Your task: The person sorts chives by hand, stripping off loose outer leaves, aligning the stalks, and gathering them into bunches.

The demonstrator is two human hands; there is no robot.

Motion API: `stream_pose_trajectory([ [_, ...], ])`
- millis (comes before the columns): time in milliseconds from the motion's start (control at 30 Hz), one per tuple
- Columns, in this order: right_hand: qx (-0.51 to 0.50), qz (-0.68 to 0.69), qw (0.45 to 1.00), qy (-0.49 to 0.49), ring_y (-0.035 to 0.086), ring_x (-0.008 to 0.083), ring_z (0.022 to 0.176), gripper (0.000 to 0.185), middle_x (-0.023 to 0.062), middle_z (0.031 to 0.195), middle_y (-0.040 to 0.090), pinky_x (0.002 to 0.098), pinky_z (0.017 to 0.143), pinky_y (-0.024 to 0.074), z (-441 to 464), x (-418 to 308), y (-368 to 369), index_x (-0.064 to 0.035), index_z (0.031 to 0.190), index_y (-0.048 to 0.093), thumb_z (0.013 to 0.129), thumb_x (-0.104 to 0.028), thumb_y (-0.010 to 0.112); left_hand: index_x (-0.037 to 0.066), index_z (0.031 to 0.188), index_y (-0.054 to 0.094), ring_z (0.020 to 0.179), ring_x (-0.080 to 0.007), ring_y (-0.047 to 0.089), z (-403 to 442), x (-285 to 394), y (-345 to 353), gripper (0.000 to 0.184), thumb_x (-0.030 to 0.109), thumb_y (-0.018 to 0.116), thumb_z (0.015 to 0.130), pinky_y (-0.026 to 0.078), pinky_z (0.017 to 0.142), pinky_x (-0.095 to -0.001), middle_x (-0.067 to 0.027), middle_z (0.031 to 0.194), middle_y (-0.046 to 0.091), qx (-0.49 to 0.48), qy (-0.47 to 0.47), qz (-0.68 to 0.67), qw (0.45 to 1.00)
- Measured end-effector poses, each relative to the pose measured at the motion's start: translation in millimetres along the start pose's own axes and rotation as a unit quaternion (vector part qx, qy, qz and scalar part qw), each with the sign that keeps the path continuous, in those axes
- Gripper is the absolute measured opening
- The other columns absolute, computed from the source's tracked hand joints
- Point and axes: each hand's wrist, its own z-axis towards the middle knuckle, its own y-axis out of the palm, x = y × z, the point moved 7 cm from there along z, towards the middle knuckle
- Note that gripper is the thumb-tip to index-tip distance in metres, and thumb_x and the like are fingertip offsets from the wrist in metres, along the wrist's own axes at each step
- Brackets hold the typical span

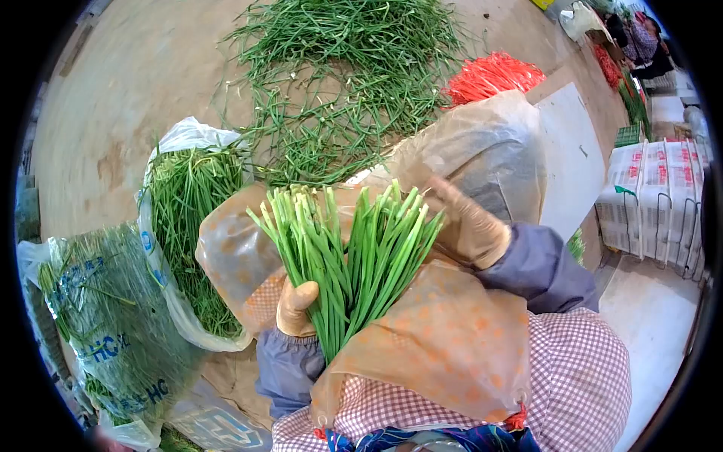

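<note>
A thick bunch of green stalks (350,264) with pale cut ends fans out above my lap, cut ends pointing away from me. My left hand (296,307), in a tan glove, is wrapped round the bunch low on its left side, thumb in front. Beside the upper right of the bunch is my right hand (474,226), also gloved; its fingers are smeared by motion. An orange-patterned plastic apron (444,339) covers my lap under the stalks.
Loose green stalks (354,45) lie on the floor ahead, near red ties (495,77). Open bags of greens (192,218) and a full clear bag (124,316) stand left. White crates (651,196) are at right. A person (644,38) is far right.
</note>
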Motion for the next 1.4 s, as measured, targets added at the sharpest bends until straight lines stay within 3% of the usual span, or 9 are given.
stream_pose_trajectory([
  [367,-0.186,0.142,0.972,-0.004,0.066,0.0210,0.093,0.033,0.0087,0.105,0.067,0.0378,0.087,0.0541,57.8,28.2,80.2,-0.0037,0.114,0.060,0.096,-0.031,0.059,-0.002,0.138,0.040,0.106,-0.0301,0.064,-11.0,-4.8,6.8,0.078,0.030,0.075,0.076,0.055,0.091,-0.0442,-0.0178,0.124,0.059,0.054,0.019,0.088,0.994],
  [633,-0.017,-0.100,0.976,-0.192,0.066,0.0181,0.074,0.017,0.0083,0.083,0.067,0.0312,0.070,0.0563,53.5,-50.0,60.7,-0.0008,0.102,0.062,0.096,-0.017,0.059,-0.002,0.138,0.040,0.106,-0.0301,0.064,-8.6,-21.1,-0.4,0.079,0.027,0.076,0.075,0.054,0.092,-0.0441,-0.0182,0.125,0.059,0.022,-0.098,-0.015,0.995],
  [767,0.080,-0.342,0.830,-0.434,0.062,0.0162,0.066,0.017,0.0058,0.078,0.066,0.0277,0.062,0.0519,6.8,-106.1,76.8,0.0016,0.098,0.065,0.096,-0.015,0.060,-0.002,0.139,0.039,0.112,-0.0332,0.061,-6.6,-13.9,5.0,0.077,0.027,0.074,0.076,0.053,0.095,-0.0483,-0.0211,0.128,0.057,0.002,-0.059,-0.015,0.998],
  [833,-0.026,-0.415,0.825,-0.383,0.061,0.0146,0.063,0.019,0.0065,0.072,0.065,0.0275,0.059,0.0500,-17.7,-84.4,99.7,0.0002,0.096,0.067,0.093,-0.018,0.065,-0.002,0.139,0.039,0.111,-0.0333,0.061,-4.1,-8.8,19.4,0.078,0.028,0.074,0.076,0.052,0.095,-0.0480,-0.0218,0.128,0.056,-0.008,-0.053,-0.020,0.998],
  [900,-0.064,-0.661,0.703,-0.254,0.061,0.0147,0.059,0.019,0.0099,0.073,0.066,0.0276,0.053,0.0473,-25.2,-60.1,122.5,0.0012,0.086,0.066,0.088,-0.018,0.069,-0.003,0.138,0.040,0.108,-0.0322,0.063,-2.3,-7.5,12.5,0.077,0.028,0.074,0.076,0.054,0.093,-0.0468,-0.0213,0.125,0.058,0.005,-0.029,0.012,0.999],
  [1033,0.009,-0.575,0.780,-0.245,0.056,0.0098,0.053,0.015,0.0038,0.063,0.061,0.0258,0.050,0.0444,3.4,-24.9,94.7,0.0000,0.088,0.067,0.086,-0.015,0.071,-0.003,0.135,0.043,0.103,-0.0289,0.064,-0.3,-2.1,10.7,0.078,0.031,0.077,0.073,0.055,0.090,-0.0431,-0.0188,0.120,0.061,0.039,-0.004,0.077,0.996],
  [1133,0.043,-0.329,0.941,-0.063,0.052,0.0059,0.051,0.009,0.0003,0.061,0.059,0.0220,0.046,0.0390,11.5,-10.2,76.6,-0.0029,0.087,0.068,0.088,-0.012,0.068,-0.003,0.135,0.043,0.103,-0.0297,0.065,-5.5,0.0,3.5,0.075,0.028,0.075,0.075,0.055,0.090,-0.0444,-0.0184,0.119,0.061,0.044,-0.005,0.060,0.997],
  [1333,-0.043,-0.132,0.954,-0.266,0.054,0.0061,0.049,0.012,0.0013,0.067,0.063,0.0192,0.040,0.0372,4.6,-94.8,64.3,-0.0074,0.093,0.067,0.093,-0.018,0.063,-0.001,0.136,0.043,0.105,-0.0325,0.065,-5.5,-11.4,-6.9,0.070,0.024,0.073,0.078,0.055,0.092,-0.0479,-0.0183,0.122,0.061,0.025,-0.028,-0.052,0.998],
  [1400,0.009,-0.242,0.910,-0.337,0.055,0.0067,0.051,0.012,0.0017,0.067,0.063,0.0198,0.042,0.0399,-14.7,-111.6,85.7,-0.0080,0.095,0.068,0.093,-0.020,0.064,-0.001,0.136,0.044,0.105,-0.0328,0.065,-4.2,-9.4,-5.4,0.069,0.024,0.073,0.079,0.054,0.092,-0.0492,-0.0184,0.124,0.061,0.014,-0.030,-0.056,0.998],
])
